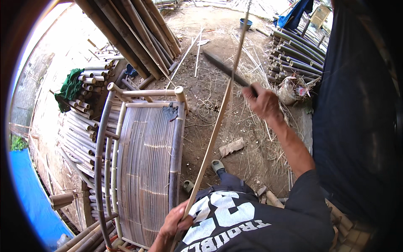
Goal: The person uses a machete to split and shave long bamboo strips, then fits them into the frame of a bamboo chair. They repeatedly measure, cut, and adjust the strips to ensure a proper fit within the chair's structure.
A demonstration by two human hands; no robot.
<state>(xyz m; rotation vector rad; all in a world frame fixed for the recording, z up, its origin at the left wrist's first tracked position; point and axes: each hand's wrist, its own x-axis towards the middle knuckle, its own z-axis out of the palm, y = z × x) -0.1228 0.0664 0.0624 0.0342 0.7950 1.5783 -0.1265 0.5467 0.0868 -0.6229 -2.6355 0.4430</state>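
My left hand (pixel 175 220) grips the lower end of a long thin bamboo strip (pixel 216 126) that rises steeply up and away to the top of the view. My right hand (pixel 262 101) is stretched forward and holds the handle of a long dark blade (pixel 224 67), whose edge meets the strip about halfway up. A bamboo chair (pixel 145 159) with a slatted seat lies just left of the strip, below my left hand's reach.
Stacked bamboo poles (pixel 84 122) lie at the left with a green cloth (pixel 70 88) on them. More poles lean at the top (pixel 134 38) and lie at the right (pixel 296 54). Shavings, a brick (pixel 231 147) and a blue tub (pixel 245 23) are on the dirt floor.
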